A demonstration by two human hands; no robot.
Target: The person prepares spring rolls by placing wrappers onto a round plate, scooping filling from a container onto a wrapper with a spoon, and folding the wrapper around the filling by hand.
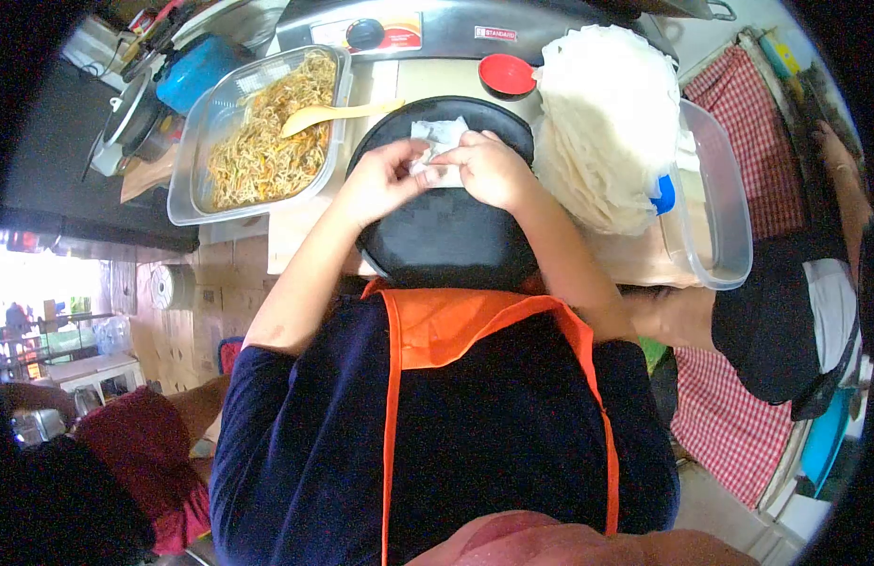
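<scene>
Translucent plastic walls the tub (pixel 183 200) well to the left of your grip; noodles (pixel 267 141) lie in it, and a pale yellow spoon (pixel 310 117) rests across them, its handle over the rim toward you. Your left hand (pixel 388 179) has thumb and fingertips closed on the left side of the white sheet (pixel 441 133), which lies crumpled between your hands over the far half of the black round tray (pixel 446 236). Expect this sheet to be very light, limp and easy to tear. Take it by its outer edges with soft finger pads, not nails, and spread the pressure along a fold rather than tugging a corner. Your right hand (pixel 494 170) touches the sheet's right side, index finger extended; you can't tell whether its thumb pinches underneath. Beyond that hand sits the red bowl (pixel 506 72). Right of your grip, a pile of pale sheets (pixel 602 123) overlaps a clear container (pixel 734 203); its layers look thin and likely to cling, so lift one by a loose edge.
</scene>
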